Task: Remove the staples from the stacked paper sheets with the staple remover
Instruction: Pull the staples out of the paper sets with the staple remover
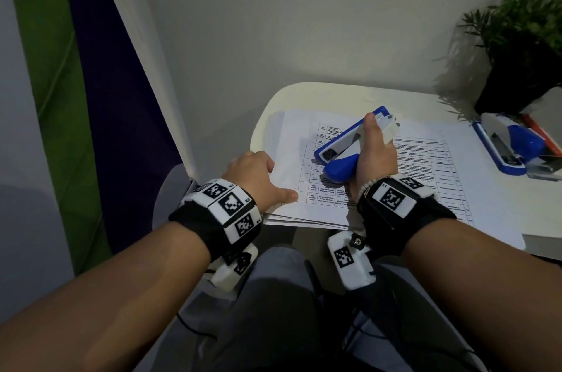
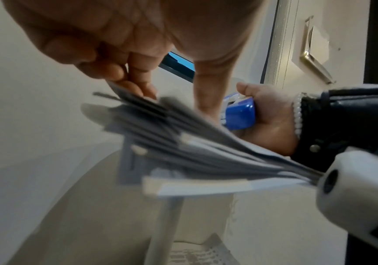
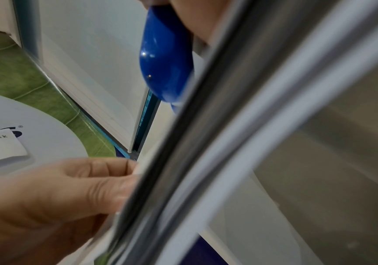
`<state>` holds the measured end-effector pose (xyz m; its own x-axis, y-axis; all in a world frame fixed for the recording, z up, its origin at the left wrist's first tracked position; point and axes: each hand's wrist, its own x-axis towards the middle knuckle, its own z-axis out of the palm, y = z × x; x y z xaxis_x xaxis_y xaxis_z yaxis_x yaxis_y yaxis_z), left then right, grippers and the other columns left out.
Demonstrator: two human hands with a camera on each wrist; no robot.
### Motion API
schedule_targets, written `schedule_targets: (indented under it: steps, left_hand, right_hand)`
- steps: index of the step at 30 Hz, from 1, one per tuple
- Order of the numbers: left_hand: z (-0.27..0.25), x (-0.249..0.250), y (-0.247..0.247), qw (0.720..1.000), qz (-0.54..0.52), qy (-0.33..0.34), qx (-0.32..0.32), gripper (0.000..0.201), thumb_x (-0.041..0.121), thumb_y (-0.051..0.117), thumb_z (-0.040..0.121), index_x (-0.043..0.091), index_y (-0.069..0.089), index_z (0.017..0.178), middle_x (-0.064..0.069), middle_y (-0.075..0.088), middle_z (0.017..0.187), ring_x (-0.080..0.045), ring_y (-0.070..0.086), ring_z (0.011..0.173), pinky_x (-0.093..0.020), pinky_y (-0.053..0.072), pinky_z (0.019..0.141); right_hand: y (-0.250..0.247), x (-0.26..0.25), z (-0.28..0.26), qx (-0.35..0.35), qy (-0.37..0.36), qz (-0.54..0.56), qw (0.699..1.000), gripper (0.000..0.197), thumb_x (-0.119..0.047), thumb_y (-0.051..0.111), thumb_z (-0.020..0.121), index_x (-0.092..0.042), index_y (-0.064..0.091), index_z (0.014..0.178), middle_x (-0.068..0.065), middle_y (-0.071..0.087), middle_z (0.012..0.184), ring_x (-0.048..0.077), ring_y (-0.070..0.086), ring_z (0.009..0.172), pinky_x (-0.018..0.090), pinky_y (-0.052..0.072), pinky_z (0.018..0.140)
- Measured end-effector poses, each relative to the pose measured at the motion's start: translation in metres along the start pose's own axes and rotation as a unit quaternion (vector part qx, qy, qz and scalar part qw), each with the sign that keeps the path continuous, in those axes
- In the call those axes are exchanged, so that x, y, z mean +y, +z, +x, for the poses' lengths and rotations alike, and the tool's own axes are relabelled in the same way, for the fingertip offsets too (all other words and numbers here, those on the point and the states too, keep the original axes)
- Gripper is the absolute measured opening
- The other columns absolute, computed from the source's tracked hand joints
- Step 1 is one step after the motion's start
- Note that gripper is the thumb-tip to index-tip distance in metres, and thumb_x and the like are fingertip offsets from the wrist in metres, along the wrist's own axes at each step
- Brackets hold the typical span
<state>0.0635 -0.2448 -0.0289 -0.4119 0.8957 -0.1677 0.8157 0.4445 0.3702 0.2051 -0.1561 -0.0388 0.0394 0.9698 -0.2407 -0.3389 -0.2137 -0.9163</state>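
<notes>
with our right hand (image 1: 375, 156) we are gripping the blue-and-white plastic staple remover (image 1: 343, 143), holding it tilted over the stack of printed white paper sheets (image 1: 425, 183) lying on the pale rounded worktop (image 1: 319, 95). our left hand (image 1: 254, 174) is pinching the stack's nine o'clock edge, thumb on top, fingers underneath. at three o'clock of the stack, a second blue-and-white stapler (image 1: 511, 143) is lying beside a dark-potted green plant (image 1: 526, 37).

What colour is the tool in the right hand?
Blue and white staple remover, clearest in the head view.
</notes>
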Motion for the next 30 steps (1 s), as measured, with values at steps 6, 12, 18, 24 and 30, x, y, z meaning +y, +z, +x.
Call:
schedule_targets:
  steps: [6, 12, 18, 24, 30]
  left_hand:
    - [-0.006, 0.013, 0.006, 0.989, -0.103, 0.091, 0.046, 0.027, 0.016, 0.071, 0.075, 0.027, 0.048, 0.083, 0.012, 0.049, 0.078, -0.010, 0.050, 0.073, -0.022, 0.041, 0.070]
    - [-0.004, -0.006, -0.006, 0.984, -0.174, -0.007, -0.050, 0.024, 0.027, 0.076, 0.075, 0.018, 0.057, 0.087, 0.007, 0.064, 0.080, -0.014, 0.064, 0.075, -0.029, 0.054, 0.071]
    - [-0.015, -0.014, 0.003, 0.958, -0.280, -0.002, -0.070, 0.012, 0.006, 0.070, 0.078, 0.012, 0.064, 0.086, -0.007, 0.072, 0.083, -0.027, 0.070, 0.077, -0.045, 0.057, 0.076]
    - [-0.018, -0.010, -0.016, 0.920, -0.336, 0.055, 0.193, 0.016, 0.012, 0.063, 0.084, 0.025, 0.066, 0.093, 0.004, 0.069, 0.083, -0.021, 0.066, 0.074, -0.039, 0.057, 0.074]
    - [-0.018, 0.001, -0.058, 0.827, -0.464, 0.075, 0.309, 0.018, 0.010, 0.063, 0.087, 0.028, 0.060, 0.089, 0.011, 0.066, 0.071, -0.009, 0.062, 0.064, -0.031, 0.057, 0.065]
  right_hand:
    - [-0.001, 0.001, 0.001, 0.000, -0.006, 0.004, 1.000, 0.017, -0.040, 0.056, 0.092, -0.026, 0.055, 0.084, -0.005, 0.060, 0.076, 0.017, 0.061, 0.074, 0.041, 0.053, 0.082]
    - [-0.003, 0.004, 0.004, -0.002, 0.003, 0.013, 1.000, 0.018, -0.042, 0.056, 0.092, -0.025, 0.055, 0.087, -0.005, 0.055, 0.077, 0.013, 0.056, 0.069, 0.032, 0.047, 0.072]
    - [-0.003, 0.002, 0.004, -0.008, 0.005, -0.001, 1.000, 0.024, -0.050, 0.058, 0.086, -0.027, 0.057, 0.090, -0.003, 0.059, 0.082, 0.021, 0.061, 0.080, 0.041, 0.052, 0.085]
    - [-0.008, -0.039, -0.010, -0.057, -0.100, -0.038, 0.993, 0.034, -0.059, 0.052, 0.076, -0.028, 0.057, 0.090, -0.009, 0.059, 0.083, 0.015, 0.060, 0.086, 0.041, 0.049, 0.094]
    - [0.001, -0.097, -0.033, -0.070, -0.185, -0.015, 0.980, 0.065, -0.085, 0.056, 0.059, -0.029, 0.057, 0.092, -0.006, 0.058, 0.082, 0.020, 0.061, 0.083, 0.052, 0.048, 0.096]
